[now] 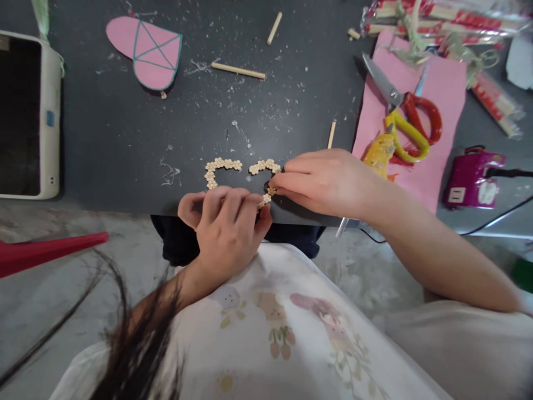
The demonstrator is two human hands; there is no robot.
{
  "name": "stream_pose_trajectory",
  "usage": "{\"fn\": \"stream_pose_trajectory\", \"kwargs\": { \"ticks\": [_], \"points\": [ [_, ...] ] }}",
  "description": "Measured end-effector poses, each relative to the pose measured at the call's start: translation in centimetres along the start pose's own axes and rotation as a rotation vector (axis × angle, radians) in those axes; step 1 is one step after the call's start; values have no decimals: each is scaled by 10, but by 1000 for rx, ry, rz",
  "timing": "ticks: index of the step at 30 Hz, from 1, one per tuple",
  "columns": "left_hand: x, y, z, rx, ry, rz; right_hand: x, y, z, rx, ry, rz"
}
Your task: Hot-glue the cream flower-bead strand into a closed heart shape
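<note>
At the table's near edge lies a heart-like outline of small beige flower-shaped pieces (222, 163), with a gap at its top middle. My left hand (227, 228) is curled over the lower left of this outline, its thumb and forefinger closed about the bottom pieces; the lower left part is hidden beneath it. From the right, my right hand (325, 183) reaches in with fingers pressed together on the right side of the outline. A small dark spot shows by its fingertips; what it is I cannot tell.
Pink mitten-shaped paper (156, 53) and thin wooden sticks (238, 70) lie farther back. Scissors (400, 103) rest on a pink sheet (447, 89) at right, near wrapped sticks (458, 19) and a purple corded device (474, 179). A phone-like device (50, 122) stands left.
</note>
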State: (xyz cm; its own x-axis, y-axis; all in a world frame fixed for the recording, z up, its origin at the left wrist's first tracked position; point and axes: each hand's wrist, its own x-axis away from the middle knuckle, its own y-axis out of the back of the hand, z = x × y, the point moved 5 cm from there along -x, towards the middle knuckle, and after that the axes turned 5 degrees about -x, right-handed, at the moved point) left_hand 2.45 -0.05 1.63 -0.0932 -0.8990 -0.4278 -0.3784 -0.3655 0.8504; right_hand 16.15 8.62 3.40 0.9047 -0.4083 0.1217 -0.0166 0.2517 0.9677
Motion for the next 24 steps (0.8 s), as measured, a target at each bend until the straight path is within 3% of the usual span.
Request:
{"fn": "stream_pose_trajectory", "kwargs": {
  "ticks": [24],
  "points": [
    [-3,2,-1,-29,-77,7,-2,-4,1,-20,44,25]
  ]
}}
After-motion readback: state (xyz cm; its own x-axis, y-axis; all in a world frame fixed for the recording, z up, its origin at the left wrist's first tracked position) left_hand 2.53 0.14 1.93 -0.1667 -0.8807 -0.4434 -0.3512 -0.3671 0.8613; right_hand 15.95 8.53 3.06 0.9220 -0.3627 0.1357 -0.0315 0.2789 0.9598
